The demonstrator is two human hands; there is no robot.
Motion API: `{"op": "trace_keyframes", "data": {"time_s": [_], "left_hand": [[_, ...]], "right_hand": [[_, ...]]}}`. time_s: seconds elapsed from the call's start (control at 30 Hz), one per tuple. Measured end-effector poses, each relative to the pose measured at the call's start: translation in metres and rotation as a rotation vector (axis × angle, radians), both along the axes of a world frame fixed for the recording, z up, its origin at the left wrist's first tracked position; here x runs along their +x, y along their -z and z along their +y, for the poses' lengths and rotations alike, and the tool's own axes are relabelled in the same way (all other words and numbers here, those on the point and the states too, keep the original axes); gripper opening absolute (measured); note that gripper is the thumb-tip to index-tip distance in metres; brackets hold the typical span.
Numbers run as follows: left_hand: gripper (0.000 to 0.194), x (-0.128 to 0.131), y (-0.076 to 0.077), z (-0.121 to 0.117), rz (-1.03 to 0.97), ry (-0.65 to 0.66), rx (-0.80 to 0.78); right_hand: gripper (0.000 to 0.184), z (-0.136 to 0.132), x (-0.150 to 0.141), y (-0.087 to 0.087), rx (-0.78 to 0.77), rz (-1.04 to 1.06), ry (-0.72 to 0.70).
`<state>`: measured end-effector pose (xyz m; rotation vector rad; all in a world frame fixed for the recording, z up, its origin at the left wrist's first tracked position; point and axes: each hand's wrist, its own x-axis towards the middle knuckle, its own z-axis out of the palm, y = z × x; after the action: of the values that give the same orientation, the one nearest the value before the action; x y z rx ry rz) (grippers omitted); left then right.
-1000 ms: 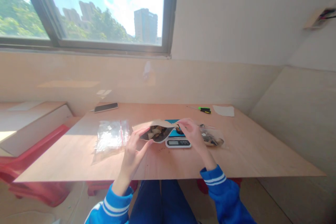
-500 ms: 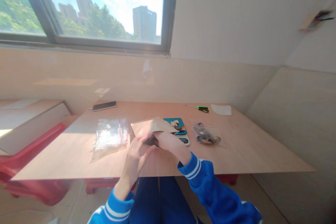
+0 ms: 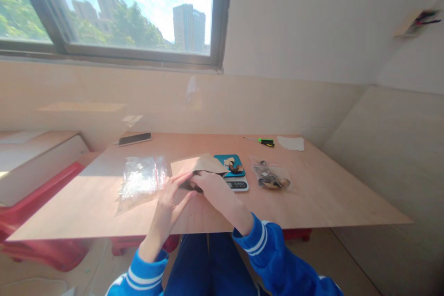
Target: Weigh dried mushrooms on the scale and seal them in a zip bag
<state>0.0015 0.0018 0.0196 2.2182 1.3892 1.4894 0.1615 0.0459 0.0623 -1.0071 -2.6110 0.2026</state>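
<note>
A brown paper pouch [image 3: 197, 165] lies on the wooden table [image 3: 312, 203] in front of me. My left hand [image 3: 169, 199] holds its near left edge. My right hand [image 3: 211, 187] reaches into the pouch's dark mouth, fingers hidden inside. Just right of the pouch stands a small scale [image 3: 236, 180] with a teal platform carrying a few dried pieces [image 3: 233, 165]. Whether my right hand grips anything inside cannot be seen.
A stack of clear zip bags [image 3: 143, 179] lies to the left. A clear bag with dark dried pieces [image 3: 271, 178] lies right of the scale. Farther back are a phone [image 3: 134, 138], a green-handled tool [image 3: 265, 142] and a white sheet [image 3: 290, 143]. Red stools [image 3: 41, 194] stand at left.
My right hand left the pieces over the scale and moved left into the pouch's mouth. The pouch dropped flatter toward the table. My left hand stayed on its edge.
</note>
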Motion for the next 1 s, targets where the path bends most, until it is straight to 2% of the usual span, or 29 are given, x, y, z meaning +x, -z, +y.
{"op": "trace_keyframes", "data": {"time_s": [0.13,0.27,0.37,0.5,0.57,0.8,0.9,1.0], "left_hand": [[0.036,-0.008,-0.007,0.006,-0.03,-0.006,-0.01],[0.036,-0.008,-0.016,0.015,-0.085,-0.014,-0.022],[0.038,-0.008,-0.022,0.023,-0.106,-0.012,-0.055],[0.038,-0.01,-0.029,0.035,-0.151,-0.048,-0.071],[0.039,-0.012,-0.032,0.041,-0.191,-0.077,-0.103],[0.043,-0.014,-0.039,0.052,-0.238,-0.109,-0.116],[0.043,-0.014,-0.04,0.054,-0.248,-0.132,-0.115],[0.042,-0.014,-0.04,0.057,-0.253,-0.137,-0.118]], "right_hand": [[0.034,-0.005,0.016,-0.026,-0.008,0.142,-0.105],[0.037,-0.001,0.041,-0.043,-0.045,0.399,-0.17],[0.027,0.009,0.06,-0.045,-0.137,0.644,-0.084],[0.022,0.029,0.086,-0.037,-0.21,0.885,0.097],[0.024,0.039,0.094,-0.029,-0.191,0.847,0.171],[0.031,0.063,0.086,0.009,-0.086,0.237,0.262],[0.029,0.071,0.078,0.024,-0.064,0.111,0.301],[0.028,0.076,0.072,0.036,-0.057,0.073,0.308]]}}
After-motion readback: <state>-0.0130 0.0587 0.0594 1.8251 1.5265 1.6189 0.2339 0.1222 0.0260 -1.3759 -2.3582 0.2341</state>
